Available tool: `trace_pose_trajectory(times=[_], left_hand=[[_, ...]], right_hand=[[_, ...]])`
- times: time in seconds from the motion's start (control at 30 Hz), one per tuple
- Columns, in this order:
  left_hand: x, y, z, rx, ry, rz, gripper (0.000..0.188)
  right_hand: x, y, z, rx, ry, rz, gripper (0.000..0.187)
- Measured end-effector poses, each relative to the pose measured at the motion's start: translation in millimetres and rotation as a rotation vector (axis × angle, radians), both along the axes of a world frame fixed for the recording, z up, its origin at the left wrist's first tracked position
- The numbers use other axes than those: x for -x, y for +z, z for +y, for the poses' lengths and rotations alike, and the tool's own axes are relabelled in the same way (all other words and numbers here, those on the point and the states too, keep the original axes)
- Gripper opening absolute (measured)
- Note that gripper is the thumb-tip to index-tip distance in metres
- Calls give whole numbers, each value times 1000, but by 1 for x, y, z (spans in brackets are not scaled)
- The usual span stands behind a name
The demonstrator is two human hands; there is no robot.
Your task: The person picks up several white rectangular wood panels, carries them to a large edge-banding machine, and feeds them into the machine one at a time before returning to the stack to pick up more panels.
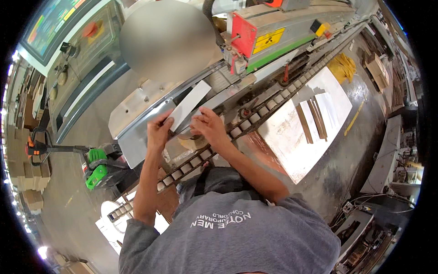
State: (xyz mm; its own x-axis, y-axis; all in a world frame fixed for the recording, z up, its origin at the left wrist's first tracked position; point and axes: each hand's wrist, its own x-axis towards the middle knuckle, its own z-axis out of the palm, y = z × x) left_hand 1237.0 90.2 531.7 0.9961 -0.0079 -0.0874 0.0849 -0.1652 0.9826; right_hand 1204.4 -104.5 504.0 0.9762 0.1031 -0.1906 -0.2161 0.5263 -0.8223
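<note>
While the left hand point(158, 133) pinches the near end of a white strip point(191, 104) between thumb and fingers, the right hand point(211, 128) is just beside it, fingers bent and partly spread; whether it touches the strip I cannot tell. The strip slants up and to the right from the left hand, over the machine's metal bed point(135, 145). Beyond the right hand stands the grey housing point(285, 39), with a red end panel point(244, 35) and a green stripe point(279, 55). A chain point(263, 111) of pale pads runs diagonally below the hands. To its right, a white board point(285, 153) carries brown strips point(304, 124). A yellow cloth point(341, 67) lies near the board's far corner.
</note>
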Motion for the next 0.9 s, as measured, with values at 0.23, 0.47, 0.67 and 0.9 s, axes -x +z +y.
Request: trace_pose_trajectory(times=[0.23, 0.47, 0.67, 0.9], left_hand=[[-30, -10, 20, -864, 160, -668, 43], [-26, -27, 36, -789, 154, -800, 49], [-35, -35, 45, -679, 55, -763, 38], [-40, -38, 34, -694, 28, -782, 31]], right_hand=[[-44, -21, 42, 102, -6, -107, 79], [-57, 10, 46, 263, 0, -128, 27], [-54, 10, 59, 391, -31, -100, 29], [-60, -13, 56, 337, -66, -115, 22]])
